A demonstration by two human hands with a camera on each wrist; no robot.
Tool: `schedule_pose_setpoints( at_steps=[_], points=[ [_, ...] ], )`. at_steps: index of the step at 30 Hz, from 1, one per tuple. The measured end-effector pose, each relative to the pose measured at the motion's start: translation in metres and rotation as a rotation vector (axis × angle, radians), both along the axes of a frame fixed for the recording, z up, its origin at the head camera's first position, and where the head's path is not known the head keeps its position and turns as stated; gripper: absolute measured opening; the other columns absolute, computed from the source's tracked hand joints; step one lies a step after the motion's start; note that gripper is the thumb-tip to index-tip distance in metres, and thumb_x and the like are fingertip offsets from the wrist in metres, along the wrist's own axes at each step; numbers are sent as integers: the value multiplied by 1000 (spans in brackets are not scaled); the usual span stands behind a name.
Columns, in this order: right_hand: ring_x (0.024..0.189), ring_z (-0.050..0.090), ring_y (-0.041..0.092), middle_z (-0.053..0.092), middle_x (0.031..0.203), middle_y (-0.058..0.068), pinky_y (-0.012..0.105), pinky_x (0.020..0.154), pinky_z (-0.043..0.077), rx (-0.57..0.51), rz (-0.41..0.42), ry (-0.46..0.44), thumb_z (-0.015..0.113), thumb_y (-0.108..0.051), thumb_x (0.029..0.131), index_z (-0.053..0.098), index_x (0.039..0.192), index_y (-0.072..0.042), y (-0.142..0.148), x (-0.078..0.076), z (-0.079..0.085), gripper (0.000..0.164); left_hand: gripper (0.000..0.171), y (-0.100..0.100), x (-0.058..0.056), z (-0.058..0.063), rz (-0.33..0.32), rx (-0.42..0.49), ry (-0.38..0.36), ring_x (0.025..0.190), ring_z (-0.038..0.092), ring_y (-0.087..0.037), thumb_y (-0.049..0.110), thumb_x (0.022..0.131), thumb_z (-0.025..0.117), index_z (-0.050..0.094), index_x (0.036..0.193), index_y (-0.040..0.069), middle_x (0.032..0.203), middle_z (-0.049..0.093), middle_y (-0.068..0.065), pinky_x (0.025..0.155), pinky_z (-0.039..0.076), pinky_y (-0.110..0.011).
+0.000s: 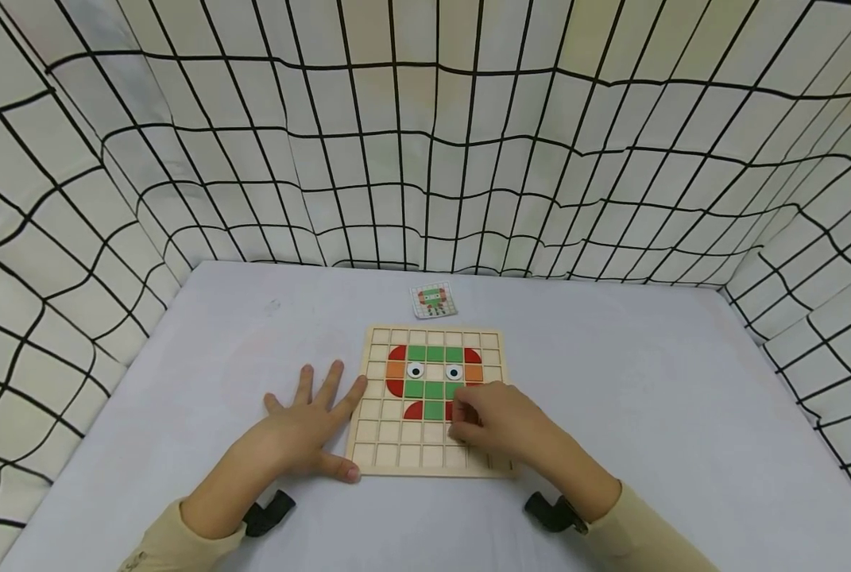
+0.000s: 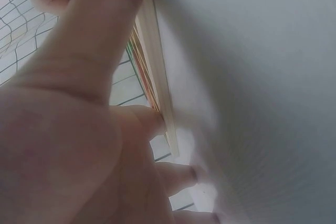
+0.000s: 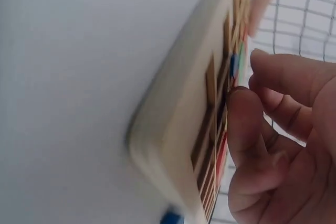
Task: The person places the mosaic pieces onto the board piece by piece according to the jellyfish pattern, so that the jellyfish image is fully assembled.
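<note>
A square wooden grid board [image 1: 389,454] lies on the white table, with red, green and orange tiles and two googly eyes forming a face-like figure. My left hand [image 1: 303,433] is spread on the tabletop, its thumb and index finger against the board's left edge. Over the board's lower right, my right hand [image 1: 500,421] has bent fingers, thumb and index fingertips on either side of a red tile [image 1: 450,411]. In the right wrist view the thumb [image 3: 244,111] and index finger stand slightly apart, close over the board. I cannot tell whether they pinch the tile.
A small picture card [image 1: 434,300] with a similar figure lies behind the board. Black netting [image 1: 432,143] over white sheets encloses the table at the back and sides. A dark wrist device [image 1: 554,512] sits at the right wrist, and another [image 1: 269,514] at the left.
</note>
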State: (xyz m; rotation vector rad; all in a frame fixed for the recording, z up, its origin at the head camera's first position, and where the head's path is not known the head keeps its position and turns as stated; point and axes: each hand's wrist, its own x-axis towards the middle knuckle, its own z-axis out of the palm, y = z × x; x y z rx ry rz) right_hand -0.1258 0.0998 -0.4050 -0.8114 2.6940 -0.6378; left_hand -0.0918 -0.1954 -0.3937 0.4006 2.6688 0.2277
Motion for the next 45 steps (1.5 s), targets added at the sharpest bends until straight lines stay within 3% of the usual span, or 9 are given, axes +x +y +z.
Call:
schedule_pose_setpoints(
  at_steps=[7,12,18,23,34,45],
  points=[
    [70,56,10,60,76,-11,26,60,48,-157,-74,-97,69,-21,93,62,88,-24,30,-5,9,10,128,0,-1,1,-3,-4,8,143,-1,-64,71,61,79,19,161,17,165,3,-27,86,11,-92],
    [71,59,14,63,82,-8,28,57,51,-226,-102,-101,68,-22,95,66,96,-21,57,-7,14,3,128,-1,-1,1,-2,-9,6,143,-1,-64,71,61,79,20,161,17,165,3,-27,85,11,-92],
    [77,60,15,65,88,-6,29,59,52,-268,-189,-92,68,-22,95,68,101,-18,83,-9,14,7,128,-1,-1,0,-3,-9,14,143,0,-64,71,61,79,20,161,17,165,4,-27,85,12,-92],
    [77,60,16,66,88,-7,29,60,51,-265,-231,-89,69,-22,94,69,101,-17,98,-7,12,9,128,-1,-1,0,-5,-13,19,143,0,-64,71,61,79,20,161,17,165,4,-27,85,12,-92],
    [78,58,16,64,87,-5,26,62,51,-210,-234,-99,70,-19,93,70,106,-17,114,-8,1,13,129,0,-1,-3,0,-13,-4,143,-1,-64,72,61,79,19,161,18,165,2,-26,85,11,-92],
    [80,54,15,58,91,-5,26,66,48,-98,-135,-167,68,-10,93,71,116,-24,118,-11,-2,27,129,0,0,-1,-2,-8,2,143,-1,-64,71,61,79,19,161,18,165,2,-26,85,11,-92]
  ],
)
